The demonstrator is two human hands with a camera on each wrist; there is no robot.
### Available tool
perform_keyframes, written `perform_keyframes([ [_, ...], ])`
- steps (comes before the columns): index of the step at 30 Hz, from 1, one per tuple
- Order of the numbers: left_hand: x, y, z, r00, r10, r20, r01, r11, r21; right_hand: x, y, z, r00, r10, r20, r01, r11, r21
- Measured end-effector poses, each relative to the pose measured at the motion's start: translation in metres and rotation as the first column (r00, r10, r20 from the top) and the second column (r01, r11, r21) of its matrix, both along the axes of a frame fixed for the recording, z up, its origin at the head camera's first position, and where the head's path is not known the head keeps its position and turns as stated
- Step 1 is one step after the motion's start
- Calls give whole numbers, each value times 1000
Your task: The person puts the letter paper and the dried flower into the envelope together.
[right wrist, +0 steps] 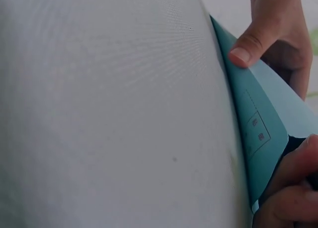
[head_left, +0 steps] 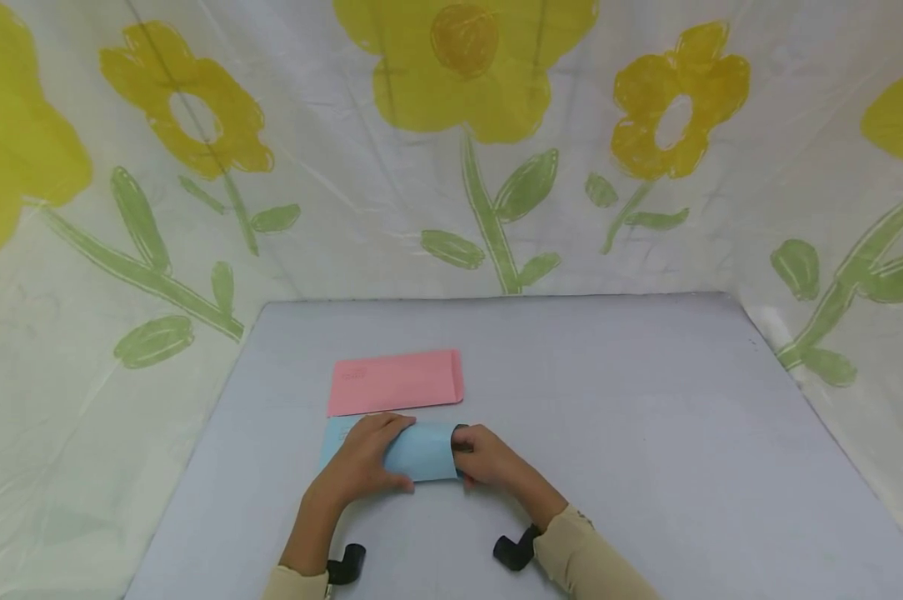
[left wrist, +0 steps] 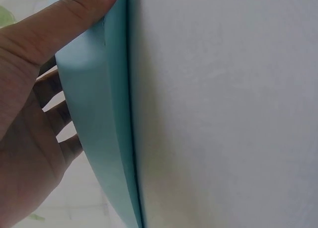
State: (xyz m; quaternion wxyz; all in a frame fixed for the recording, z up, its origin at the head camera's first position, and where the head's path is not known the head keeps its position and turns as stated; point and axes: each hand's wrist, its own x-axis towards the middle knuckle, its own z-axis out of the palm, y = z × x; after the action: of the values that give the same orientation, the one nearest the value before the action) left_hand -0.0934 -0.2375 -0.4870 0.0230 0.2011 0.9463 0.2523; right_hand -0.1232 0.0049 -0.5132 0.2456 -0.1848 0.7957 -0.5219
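Observation:
A light blue envelope [head_left: 421, 452] lies lengthwise near the table's front, its right end bulging open. Across its middle, my left hand [head_left: 365, 458] grips it by the two long edges, thumb on the near edge and fingers on the far one. In the left wrist view the sides of the envelope [left wrist: 94, 99] bow outward under this grip. My right hand [head_left: 489, 458] is at the open end, with fingers bent into the mouth. Something dark shows between those fingers [right wrist: 293, 163] in the right wrist view; I cannot tell what it is.
A pink envelope [head_left: 395, 383] with small print lies flat just behind the blue one, its flap at the right. Both rest on a pale grey table [head_left: 609, 400]. A white curtain [head_left: 331, 208] with painted yellow flowers surrounds the table's back and sides.

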Motion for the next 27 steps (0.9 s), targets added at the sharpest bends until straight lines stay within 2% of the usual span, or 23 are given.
perform_keyframes([
  [5, -2, 0, 1, 1000, -13, -7, 12, 1000, -2, 1, 2, 3, 1000, 17, 6, -17, 1000, -13],
  [11, -1, 1, -2, 999, -5, 39, 5, 1000, -11, 1, 12, 2, 1000, -4, 4, 4, 1000, -26],
  [20, -1, 1, -4, 990, -74, 117, 77, 997, -20, 2, 46, 4, 997, -71, 33, 73, 994, -82],
  [24, -2, 1, -2, 988, -71, 140, 73, 997, -8, -3, 58, 11, 993, -121, -5, 121, 991, -56],
  [27, -4, 1, 0, 993, -62, 99, 62, 998, 2, -9, 66, 18, 982, -180, -61, 180, 984, -11],
])
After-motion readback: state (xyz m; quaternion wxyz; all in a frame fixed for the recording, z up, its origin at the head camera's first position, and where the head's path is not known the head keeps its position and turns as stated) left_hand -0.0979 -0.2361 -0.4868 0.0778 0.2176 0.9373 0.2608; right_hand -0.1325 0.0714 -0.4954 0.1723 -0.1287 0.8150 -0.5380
